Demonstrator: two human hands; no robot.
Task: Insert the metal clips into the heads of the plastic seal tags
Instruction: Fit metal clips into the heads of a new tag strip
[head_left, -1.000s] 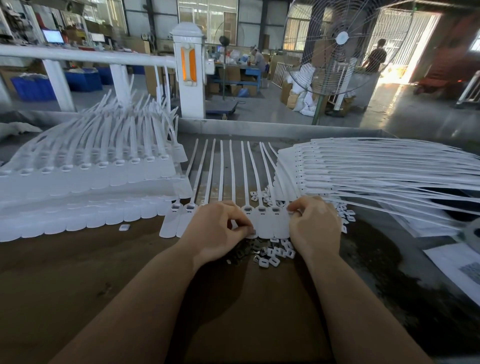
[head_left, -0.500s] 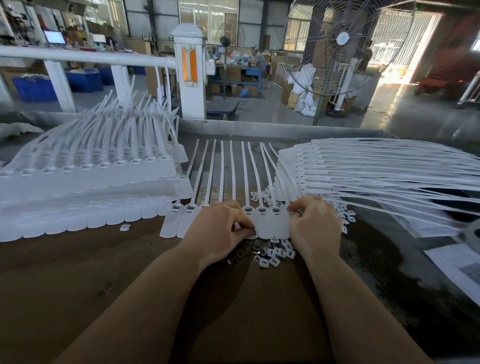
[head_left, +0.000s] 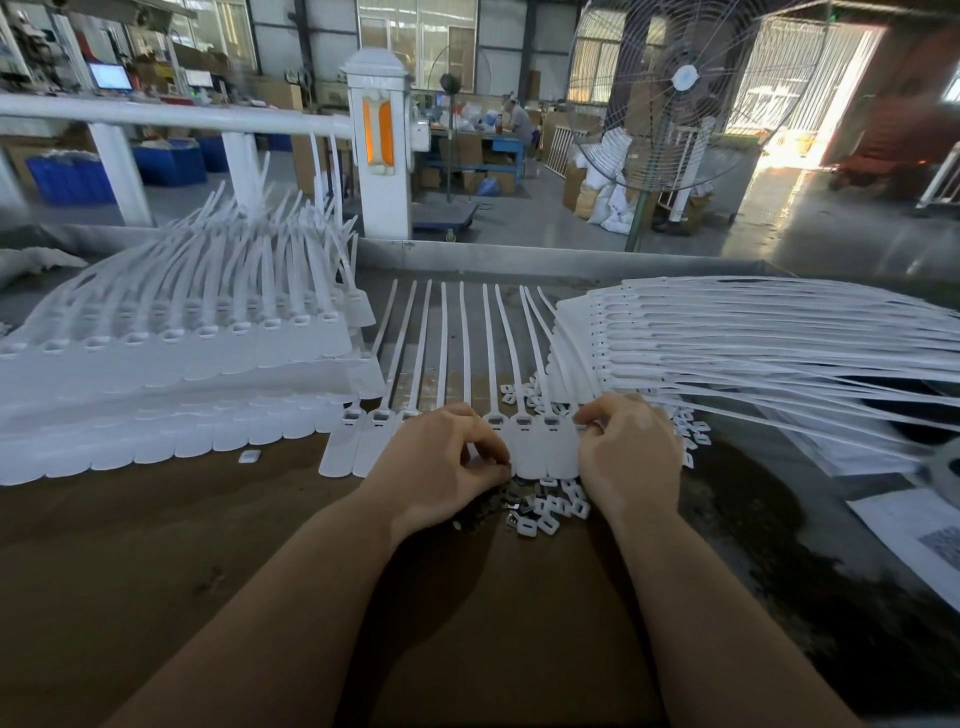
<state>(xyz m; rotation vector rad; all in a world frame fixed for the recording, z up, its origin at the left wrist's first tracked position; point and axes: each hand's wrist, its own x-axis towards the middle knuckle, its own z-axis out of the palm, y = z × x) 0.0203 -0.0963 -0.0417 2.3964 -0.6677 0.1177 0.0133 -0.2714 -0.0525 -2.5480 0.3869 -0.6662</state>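
A row of white plastic seal tags (head_left: 524, 441) lies flat on the brown table, heads toward me, tails pointing away. My left hand (head_left: 441, 462) rests over the middle of the row, thumb and fingertips pinched together at the tags' lower edge just above a small pile of dark metal clips (head_left: 498, 506); what it pinches is too small to see. My right hand (head_left: 628, 452) has curled fingers pinching the head of the rightmost tag in the row. White plastic caps (head_left: 550, 512) lie mixed with the clips.
A large stack of white tags (head_left: 171, 353) fills the left of the table, a fanned stack (head_left: 753, 338) the right. One loose cap (head_left: 249, 456) lies on the brown table (head_left: 156, 545). Printed paper (head_left: 914, 535) sits at right. A floor fan (head_left: 675, 93) stands beyond the table.
My left hand's fingertips have dropped slightly toward the clip pile. My right hand stays on the rightmost tag head.
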